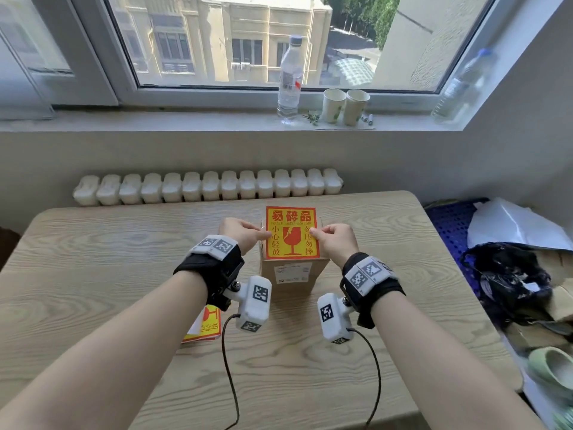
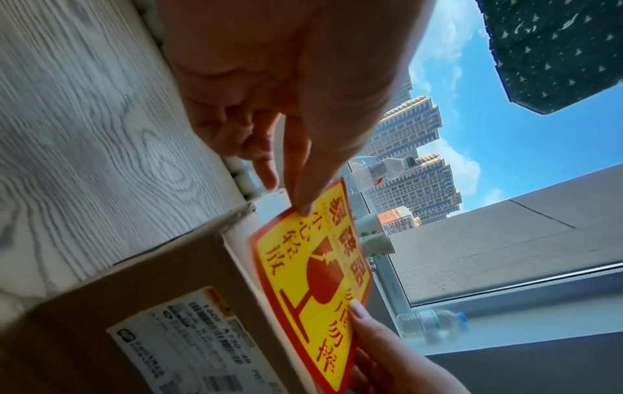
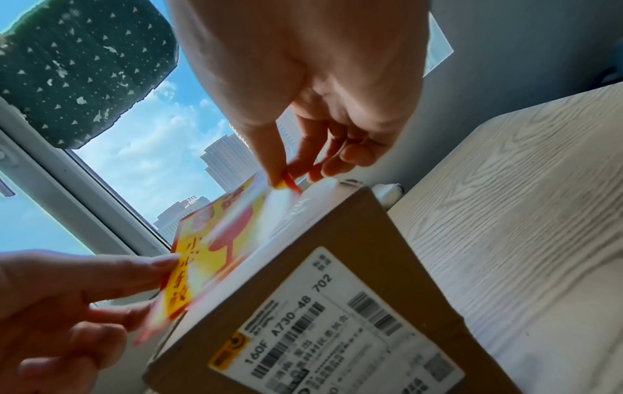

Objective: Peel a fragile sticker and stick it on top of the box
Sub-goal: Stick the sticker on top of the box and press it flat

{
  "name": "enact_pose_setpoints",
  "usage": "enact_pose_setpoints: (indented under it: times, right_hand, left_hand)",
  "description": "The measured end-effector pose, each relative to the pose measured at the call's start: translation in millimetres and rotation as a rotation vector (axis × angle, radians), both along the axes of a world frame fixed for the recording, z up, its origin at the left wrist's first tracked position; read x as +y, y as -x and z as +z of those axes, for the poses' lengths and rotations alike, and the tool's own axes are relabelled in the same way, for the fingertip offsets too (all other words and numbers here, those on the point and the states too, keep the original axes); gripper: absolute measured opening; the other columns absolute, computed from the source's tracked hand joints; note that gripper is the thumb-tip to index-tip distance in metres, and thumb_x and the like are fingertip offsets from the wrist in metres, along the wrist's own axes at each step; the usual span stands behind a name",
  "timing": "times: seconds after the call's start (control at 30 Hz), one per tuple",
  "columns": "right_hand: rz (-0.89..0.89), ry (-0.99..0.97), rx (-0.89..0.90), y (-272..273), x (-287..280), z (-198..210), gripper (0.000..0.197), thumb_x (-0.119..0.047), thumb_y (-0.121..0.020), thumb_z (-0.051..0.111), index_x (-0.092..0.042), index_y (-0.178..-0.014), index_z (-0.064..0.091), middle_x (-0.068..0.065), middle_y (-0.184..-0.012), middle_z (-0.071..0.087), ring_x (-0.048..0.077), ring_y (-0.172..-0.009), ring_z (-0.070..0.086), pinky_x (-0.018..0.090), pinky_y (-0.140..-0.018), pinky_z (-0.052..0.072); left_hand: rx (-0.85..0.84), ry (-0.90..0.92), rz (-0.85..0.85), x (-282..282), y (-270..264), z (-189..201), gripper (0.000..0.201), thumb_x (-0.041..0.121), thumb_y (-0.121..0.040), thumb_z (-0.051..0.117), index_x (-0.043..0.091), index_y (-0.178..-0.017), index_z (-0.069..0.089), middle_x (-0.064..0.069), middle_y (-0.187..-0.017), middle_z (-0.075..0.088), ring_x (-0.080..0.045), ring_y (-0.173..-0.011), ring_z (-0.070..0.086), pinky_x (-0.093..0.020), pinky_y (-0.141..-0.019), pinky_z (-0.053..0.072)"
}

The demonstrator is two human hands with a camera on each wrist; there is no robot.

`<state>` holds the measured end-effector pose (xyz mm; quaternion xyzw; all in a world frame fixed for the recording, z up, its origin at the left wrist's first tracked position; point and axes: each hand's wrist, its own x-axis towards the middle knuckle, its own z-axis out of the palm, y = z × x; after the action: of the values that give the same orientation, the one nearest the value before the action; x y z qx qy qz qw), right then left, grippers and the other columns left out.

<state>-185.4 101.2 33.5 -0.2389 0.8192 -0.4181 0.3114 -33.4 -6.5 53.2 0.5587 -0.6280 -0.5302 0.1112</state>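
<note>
A yellow and red fragile sticker (image 1: 291, 232) hangs flat just over the top of a brown cardboard box (image 1: 293, 273) in the middle of the table. My left hand (image 1: 245, 234) pinches the sticker's left edge and my right hand (image 1: 333, 240) pinches its right edge. In the left wrist view the sticker (image 2: 313, 269) tilts a little above the box (image 2: 161, 288), with my left hand (image 2: 303, 208) on its edge. In the right wrist view my right hand (image 3: 281, 181) pinches the sticker (image 3: 215, 240) over the box (image 3: 337, 266). The box's front bears a white shipping label (image 1: 294, 273).
A stack of more fragile stickers (image 1: 204, 327) lies on the wooden table (image 1: 93, 274) under my left wrist. A radiator (image 1: 207, 186) runs behind the table. A water bottle (image 1: 290, 79) and two paper cups (image 1: 344, 107) stand on the windowsill. Bags and clutter (image 1: 511, 280) lie at the right.
</note>
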Motion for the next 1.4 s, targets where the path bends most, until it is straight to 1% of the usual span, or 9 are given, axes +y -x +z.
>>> enact_pose_setpoints:
  times: [0.17, 0.3, 0.53, 0.73, 1.0, 1.17, 1.23, 1.3, 1.4]
  right_hand:
    - [0.058, -0.064, 0.083, 5.6, 1.2, 0.7, 0.021, -0.028, -0.083, 0.064, -0.012, -0.069, 0.064, -0.001, -0.07, 0.064, 0.009, -0.064, 0.06, 0.024, -0.057, 0.048]
    - [0.055, -0.106, 0.107, 8.1, -0.4, -0.4, 0.026, -0.029, -0.081, 0.065, -0.018, -0.058, 0.059, 0.006, -0.077, 0.069, 0.022, -0.081, 0.068, 0.038, -0.078, 0.056]
    - [0.089, -0.137, 0.152, 8.7, -1.8, 3.4, 0.029, -0.03, -0.083, 0.063, -0.018, -0.057, 0.058, 0.012, -0.088, 0.073, 0.025, -0.087, 0.067, 0.041, -0.084, 0.054]
    - [0.09, -0.157, 0.192, 8.7, -2.7, 1.9, 0.03, -0.029, -0.083, 0.063, -0.019, -0.055, 0.058, 0.012, -0.088, 0.073, 0.025, -0.087, 0.067, 0.041, -0.084, 0.054]
    - [0.142, -0.208, 0.279, 11.8, -7.5, -5.0, 0.026, -0.029, -0.084, 0.061, -0.009, -0.073, 0.071, 0.011, -0.091, 0.073, 0.019, -0.081, 0.062, 0.027, -0.071, 0.047]
    - [0.127, -0.252, 0.364, 15.6, -8.5, -6.5, 0.025, -0.037, -0.08, 0.065, -0.014, -0.072, 0.059, 0.006, -0.098, 0.063, 0.02, -0.087, 0.057, 0.032, -0.074, 0.047]
    - [0.108, -0.242, 0.411, 17.6, -5.6, -6.1, 0.03, -0.038, -0.077, 0.068, -0.013, -0.084, 0.053, 0.005, -0.1, 0.056, 0.02, -0.092, 0.053, 0.033, -0.079, 0.046]
    - [0.14, -0.159, 0.499, 16.9, -3.2, -6.9, 0.032, -0.034, -0.081, 0.065, -0.011, -0.099, 0.053, 0.005, -0.106, 0.056, 0.021, -0.099, 0.053, 0.035, -0.085, 0.047]
    - [0.344, -0.053, 0.61, 8.8, -3.8, -11.9, 0.04, -0.03, -0.092, 0.046, -0.011, -0.127, 0.047, 0.006, -0.136, 0.05, 0.021, -0.126, 0.045, 0.039, -0.105, 0.037]
  left_hand:
    - [-0.041, -0.035, 0.019, -0.3, 3.9, -5.2, 0.027, 0.027, -0.072, 0.076, 0.006, -0.088, 0.073, -0.007, -0.078, 0.065, -0.011, -0.059, 0.051, -0.027, -0.06, 0.045]
    - [-0.054, -0.049, 0.038, 1.1, 8.2, -10.3, 0.031, 0.028, -0.069, 0.079, 0.006, -0.089, 0.074, -0.005, -0.083, 0.07, -0.011, -0.058, 0.053, -0.03, -0.062, 0.048]
    - [-0.086, -0.027, 0.055, 1.9, 11.4, -12.0, 0.028, 0.03, -0.069, 0.079, 0.006, -0.083, 0.074, 0.0, -0.061, 0.058, -0.01, -0.053, 0.045, -0.024, -0.051, 0.038]
    - [-0.11, 0.019, 0.013, 0.3, 15.3, -16.8, 0.02, 0.027, -0.07, 0.079, 0.016, -0.058, 0.067, 0.003, -0.061, 0.062, -0.008, -0.061, 0.054, -0.024, -0.055, 0.045]
    - [-0.161, 0.098, -0.025, -4.1, 19.0, -23.3, 0.017, 0.028, -0.069, 0.079, 0.012, -0.068, 0.074, -0.004, -0.074, 0.072, -0.017, -0.077, 0.067, -0.035, -0.077, 0.057]
    - [-0.208, 0.144, -0.073, -8.8, 17.3, -26.1, 0.034, 0.032, -0.067, 0.081, 0.015, -0.049, 0.058, 0.0, -0.056, 0.056, -0.016, -0.053, 0.049, -0.032, -0.061, 0.047]
    - [-0.226, 0.216, -0.071, -8.7, 15.3, -26.0, 0.03, 0.034, -0.066, 0.081, 0.016, -0.065, 0.057, 0.0, -0.07, 0.057, -0.016, -0.066, 0.052, -0.034, -0.07, 0.048]
    - [-0.255, 0.377, -0.134, -4.9, 14.8, -28.3, 0.036, 0.036, -0.073, 0.074, 0.015, -0.097, 0.057, -0.004, -0.103, 0.058, -0.021, -0.098, 0.055, -0.037, -0.09, 0.047]
    - [-0.227, 0.632, -0.372, 7.7, 17.4, -31.6, 0.046, 0.032, -0.092, 0.046, 0.012, -0.134, 0.042, -0.007, -0.148, 0.036, -0.022, -0.137, 0.032, -0.042, -0.114, 0.029]
